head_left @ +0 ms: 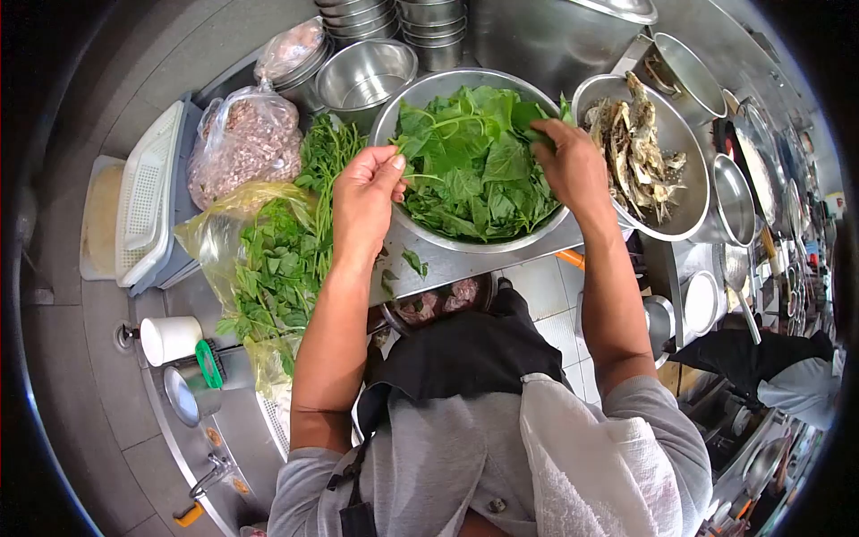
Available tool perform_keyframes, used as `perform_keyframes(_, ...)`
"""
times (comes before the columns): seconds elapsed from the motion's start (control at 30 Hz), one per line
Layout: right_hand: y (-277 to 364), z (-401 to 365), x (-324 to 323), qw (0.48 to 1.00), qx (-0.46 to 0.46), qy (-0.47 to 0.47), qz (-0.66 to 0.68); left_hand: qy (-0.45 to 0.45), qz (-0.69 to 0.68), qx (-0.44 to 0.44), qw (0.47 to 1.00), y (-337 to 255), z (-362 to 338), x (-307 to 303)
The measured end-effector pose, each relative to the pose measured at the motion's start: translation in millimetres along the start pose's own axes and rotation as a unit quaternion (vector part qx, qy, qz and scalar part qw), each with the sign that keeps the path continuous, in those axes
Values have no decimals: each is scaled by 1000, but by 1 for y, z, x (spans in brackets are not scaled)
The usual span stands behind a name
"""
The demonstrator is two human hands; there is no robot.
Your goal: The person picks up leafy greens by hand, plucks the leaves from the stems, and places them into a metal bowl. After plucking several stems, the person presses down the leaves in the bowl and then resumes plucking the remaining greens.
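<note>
A large steel bowl [386, 115] full of loose green leaves [474, 170] sits before me on the steel counter. At its left rim my left hand [367, 186] is closed, thumb and forefinger pinching a thin green stem. Over the bowl's right side my right hand [571, 163] has its fingers curled in on leafy greens; its fingertips are partly hidden. Left of my left forearm, a bunch of leafy stems [279, 268] lies partly in a yellowish plastic bag [215, 234]. A few torn leaf bits [414, 262] are on the counter edge.
A steel bowl of dried fish [637, 152] stands close on the right. Beyond the greens are a bag of pinkish-brown pieces [246, 143], an empty steel pot [367, 76] and stacked steel containers [434, 36]. Below the counter is a container of raw meat [438, 304]. Another person's sleeve [805, 385] shows far right.
</note>
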State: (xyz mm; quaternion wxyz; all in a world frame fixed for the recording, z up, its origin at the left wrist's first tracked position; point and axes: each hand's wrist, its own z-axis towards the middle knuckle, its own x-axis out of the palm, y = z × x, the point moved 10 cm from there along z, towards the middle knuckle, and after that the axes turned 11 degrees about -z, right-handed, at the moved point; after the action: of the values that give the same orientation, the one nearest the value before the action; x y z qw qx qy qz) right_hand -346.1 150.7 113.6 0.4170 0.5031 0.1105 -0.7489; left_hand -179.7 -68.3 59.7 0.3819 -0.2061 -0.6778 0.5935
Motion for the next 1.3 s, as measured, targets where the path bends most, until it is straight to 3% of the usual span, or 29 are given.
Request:
perform_keyframes(0.23, 55, 19, -65, 984, -100, -136, 62, -15, -2, 25, 1000, -4, -8, -4)
perform_keyframes(0.4, 87, 25, -42, 973, -187, -125, 55, 20, -8, 35, 999, -11, -12, 13)
perform_keyframes(0.5, 77, 23, -33, 974, -154, -107, 132, 28, 15, 26, 999, -13, -17, 16)
perform_keyframes(0.6, 39, 21, -5, 948, 15, -71, 309, 39, 62, 17, 997, -12, -24, 29)
perform_keyframes(0.7, 25, 14, 7, 958, 79, -42, 273, 33, 79, 22, 996, -13, -27, 34)
perform_keyframes(0.8, 17, 12, -14, 995, 56, -80, 15, 13, 71, 14, 997, -9, -23, 13)
perform_keyframes(0.9, 31, 11, 2, 995, -74, 15, -64, -7, 38, -4, 999, -5, -18, -4)
perform_keyframes(0.93, 35, 8, 1, 994, -79, 1, -78, -5, 38, -5, 999, -4, -19, -5)
perform_keyframes(1.03, 60, 13, -32, 994, -77, -74, 35, 3, 21, -4, 1000, -1, -17, -1)
perform_keyframes(1.13, 74, 14, 1, 965, -65, 25, 251, 15, -9, -10, 1000, 1, -20, 9)
perform_keyframes(1.23, 74, 7, 37, 845, 77, 108, 518, 30, -19, -1, 999, -4, -23, 19)
perform_keyframes(1.27, 68, 9, 38, 842, 86, 81, 526, 36, -20, 6, 999, -6, -25, 19)
perform_keyframes(1.3, 67, 17, 15, 920, 8, 3, 393, 44, -21, 12, 999, -8, -27, 20)
